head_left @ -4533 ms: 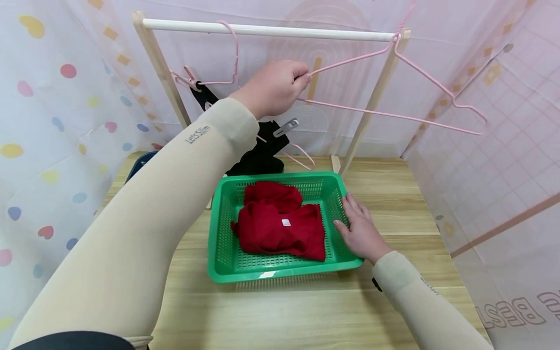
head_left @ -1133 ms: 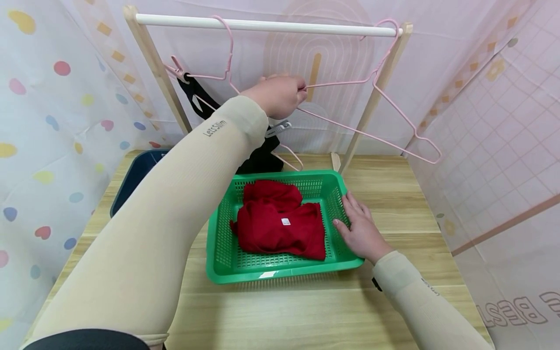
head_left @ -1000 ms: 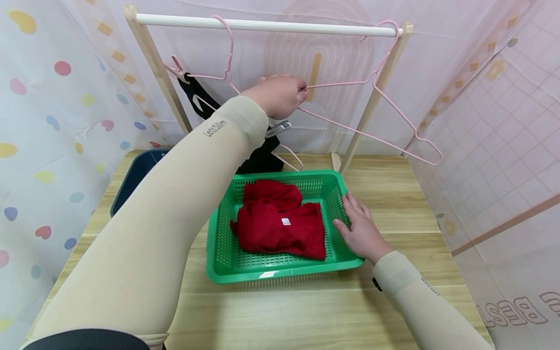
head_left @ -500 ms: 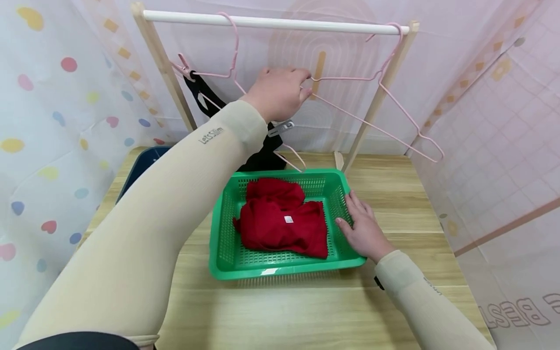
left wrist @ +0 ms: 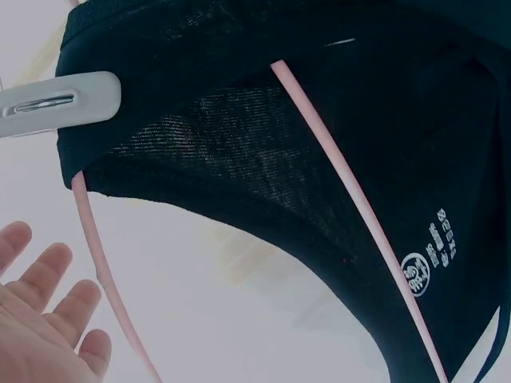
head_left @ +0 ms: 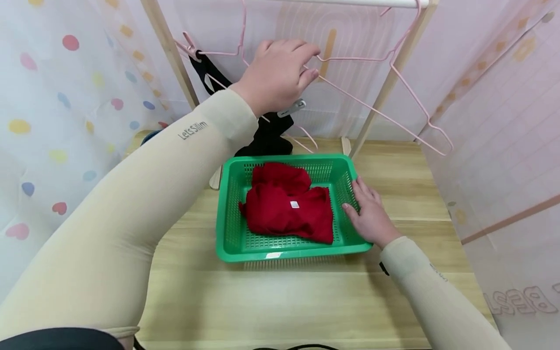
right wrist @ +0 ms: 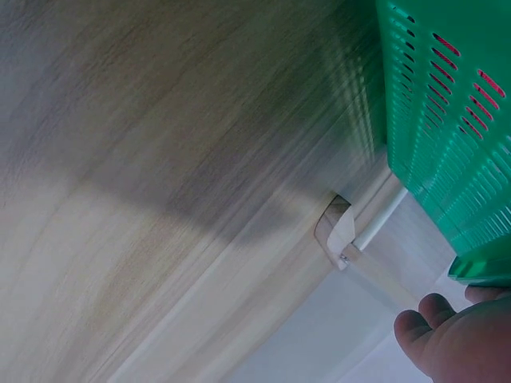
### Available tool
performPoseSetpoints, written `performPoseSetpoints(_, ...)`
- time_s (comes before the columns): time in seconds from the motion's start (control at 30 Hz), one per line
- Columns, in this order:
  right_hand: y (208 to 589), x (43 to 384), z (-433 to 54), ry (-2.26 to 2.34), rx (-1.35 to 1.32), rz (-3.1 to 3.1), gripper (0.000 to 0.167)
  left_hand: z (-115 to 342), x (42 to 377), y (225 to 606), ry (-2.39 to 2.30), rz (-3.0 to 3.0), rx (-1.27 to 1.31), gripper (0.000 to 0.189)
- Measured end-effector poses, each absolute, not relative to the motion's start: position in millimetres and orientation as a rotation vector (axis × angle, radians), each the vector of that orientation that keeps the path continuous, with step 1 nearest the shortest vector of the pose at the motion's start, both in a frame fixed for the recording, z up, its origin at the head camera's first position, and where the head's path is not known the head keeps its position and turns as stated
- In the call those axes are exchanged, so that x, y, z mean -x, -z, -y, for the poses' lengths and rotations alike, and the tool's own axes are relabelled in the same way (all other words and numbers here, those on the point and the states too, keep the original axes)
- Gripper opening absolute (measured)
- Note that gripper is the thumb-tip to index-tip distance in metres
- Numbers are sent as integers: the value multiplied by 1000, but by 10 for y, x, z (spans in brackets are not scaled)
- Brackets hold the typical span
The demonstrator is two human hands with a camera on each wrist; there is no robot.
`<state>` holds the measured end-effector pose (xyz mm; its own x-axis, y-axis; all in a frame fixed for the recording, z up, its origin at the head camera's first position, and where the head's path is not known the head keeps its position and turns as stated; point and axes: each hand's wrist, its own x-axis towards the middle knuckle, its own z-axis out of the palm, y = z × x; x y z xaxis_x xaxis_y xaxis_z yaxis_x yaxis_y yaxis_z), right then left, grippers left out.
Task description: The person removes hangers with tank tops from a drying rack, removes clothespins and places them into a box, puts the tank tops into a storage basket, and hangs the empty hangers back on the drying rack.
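My left hand (head_left: 280, 75), fingers spread and relaxed, is beside the left end of a bare pink hanger (head_left: 365, 99), which hangs tilted from the bar at right. In the left wrist view, that hand (left wrist: 48, 315) appears open near a black garment (left wrist: 223, 136) on another pink hanger (left wrist: 343, 167), with a grey clip (left wrist: 80, 100) on its edge. My right hand (head_left: 369, 216) holds the right rim of a green basket (head_left: 273, 255), thumb inside and fingers along the outside. Folded red clothing (head_left: 288, 211) with a small white label lies in the basket.
A wooden rack with a white bar (head_left: 376, 2) stands behind the basket. A pink clip (head_left: 190, 48) fastens the black garment to the left hanger. A dark blue container (head_left: 150, 137) is mostly hidden by my left arm. Patterned curtains (head_left: 503, 160) border the wooden table (head_left: 393, 301).
The bare hanger's hook has come down onto the bar. My left fingers have loosened from its end. The head view has tilted down; the right hand stays on the basket rim.
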<state>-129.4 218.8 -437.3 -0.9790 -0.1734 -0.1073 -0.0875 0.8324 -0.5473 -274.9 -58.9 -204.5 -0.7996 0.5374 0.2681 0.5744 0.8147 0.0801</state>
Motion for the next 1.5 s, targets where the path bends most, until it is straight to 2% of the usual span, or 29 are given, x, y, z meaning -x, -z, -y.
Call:
performPoseSetpoints(0.43, 4302, 1287, -2186, 837, 196, -2840, 76, 948, 2446, 2170, 322, 2588, 1000, 56)
performPoseSetpoints(0.87, 4348, 1252, -2226, 820, 198, -2845, 76, 1489, 2066, 2583, 432, 2441, 967, 55)
performPoseSetpoints(1.27, 4383, 1254, -2289, 797, 183, -2844, 76, 1874, 1771, 3169, 528, 2749, 652, 70)
performPoseSetpoints(1.5, 4394, 1274, -2298, 796, 198, -2852, 75, 1907, 1606, 3543, 521, 2951, 472, 81)
